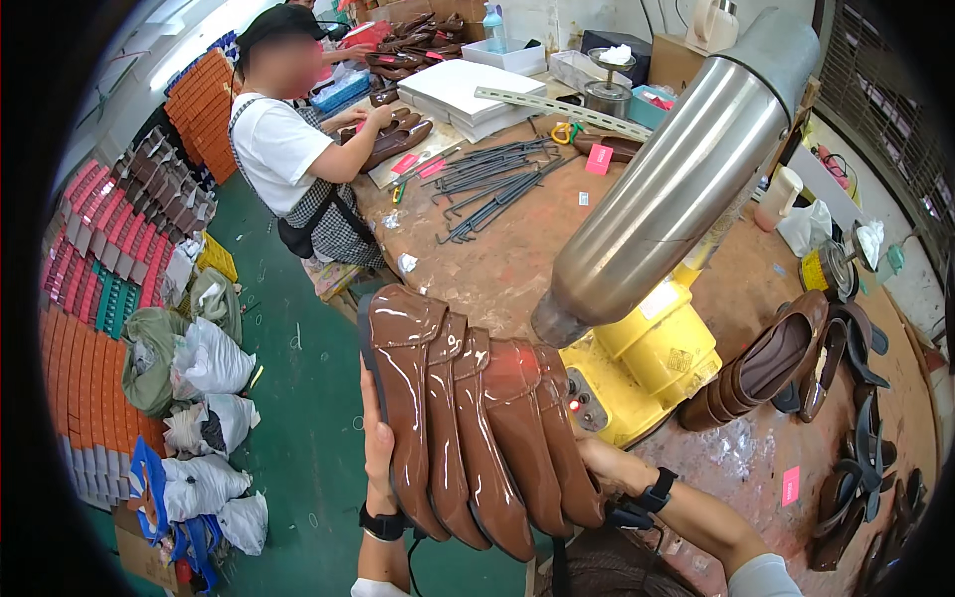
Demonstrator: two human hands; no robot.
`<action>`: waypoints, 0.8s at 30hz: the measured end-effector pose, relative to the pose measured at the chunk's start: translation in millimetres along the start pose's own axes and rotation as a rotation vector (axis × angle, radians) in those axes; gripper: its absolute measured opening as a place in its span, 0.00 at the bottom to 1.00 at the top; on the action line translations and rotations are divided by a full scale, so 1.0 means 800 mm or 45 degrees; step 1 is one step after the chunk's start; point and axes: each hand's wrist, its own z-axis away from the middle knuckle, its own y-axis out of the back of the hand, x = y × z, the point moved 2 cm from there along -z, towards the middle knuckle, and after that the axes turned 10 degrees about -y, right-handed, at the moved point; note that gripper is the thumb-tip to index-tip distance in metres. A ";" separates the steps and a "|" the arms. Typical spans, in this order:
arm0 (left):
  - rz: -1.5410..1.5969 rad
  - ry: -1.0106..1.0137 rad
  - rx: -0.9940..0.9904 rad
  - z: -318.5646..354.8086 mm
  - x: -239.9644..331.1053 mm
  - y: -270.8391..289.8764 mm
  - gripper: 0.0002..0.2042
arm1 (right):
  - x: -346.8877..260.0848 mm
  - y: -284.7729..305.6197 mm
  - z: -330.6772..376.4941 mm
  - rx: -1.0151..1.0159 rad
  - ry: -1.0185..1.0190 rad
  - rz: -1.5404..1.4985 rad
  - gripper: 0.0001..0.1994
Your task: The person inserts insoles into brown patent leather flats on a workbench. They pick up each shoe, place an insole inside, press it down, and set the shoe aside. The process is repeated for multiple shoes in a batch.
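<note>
A row of several glossy brown shoes, nested one into another, is held between my two hands in front of me. Against the stack's left side presses my left hand, its fingers partly hidden behind the shoes. My right hand grips the right end, and most of its fingers are out of sight behind the last shoe. Just beyond the right end stands a yellow machine base. A big steel nozzle tube slants over it, its mouth close above the shoes' far side.
A person in a checked apron handles brown shoes at the far left of the table. Black metal rods lie mid-table. More nested shoes and loose dark shoes line the right. Bags and stacked boxes fill the left floor.
</note>
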 end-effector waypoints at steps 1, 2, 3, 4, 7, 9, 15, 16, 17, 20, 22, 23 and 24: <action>-0.034 -0.014 -0.004 0.004 0.000 0.003 0.51 | -0.001 -0.001 0.003 -0.014 -0.025 0.016 0.31; -0.023 0.000 0.009 0.009 0.003 0.001 0.52 | 0.002 0.001 0.003 -0.036 -0.022 0.032 0.31; -0.020 -0.018 0.020 0.012 0.005 0.001 0.52 | 0.007 0.005 0.003 -0.057 -0.016 0.050 0.31; -0.016 -0.036 0.030 0.015 0.006 0.002 0.51 | 0.008 0.005 0.004 -0.077 -0.009 0.068 0.31; 0.030 -0.057 0.063 0.022 0.008 0.004 0.51 | -0.004 -0.007 0.012 -0.107 0.047 0.108 0.30; 0.043 -0.057 0.088 0.019 0.016 -0.002 0.50 | -0.009 -0.007 0.007 -0.125 0.020 0.141 0.30; 0.034 -0.084 0.117 0.013 0.010 0.004 0.50 | -0.008 -0.015 0.004 -0.045 0.029 0.102 0.29; 0.034 -0.089 0.103 0.014 0.011 0.002 0.50 | -0.007 -0.016 0.007 -0.034 0.017 0.115 0.29; 0.037 -0.049 0.076 0.015 0.012 -0.001 0.49 | -0.009 -0.019 0.013 -0.047 0.014 0.130 0.29; 0.014 0.094 0.009 0.033 0.003 0.006 0.47 | 0.000 -0.018 0.026 -0.027 -0.030 0.101 0.29; -0.096 0.105 -0.103 0.032 0.001 0.006 0.43 | 0.015 -0.006 0.027 0.065 -0.055 0.009 0.28; -0.159 0.138 -0.121 0.031 0.003 0.001 0.41 | 0.017 -0.003 0.025 0.096 -0.072 -0.028 0.27; -0.232 0.089 -0.159 0.027 0.004 -0.001 0.37 | 0.018 -0.002 0.024 0.123 -0.085 -0.063 0.27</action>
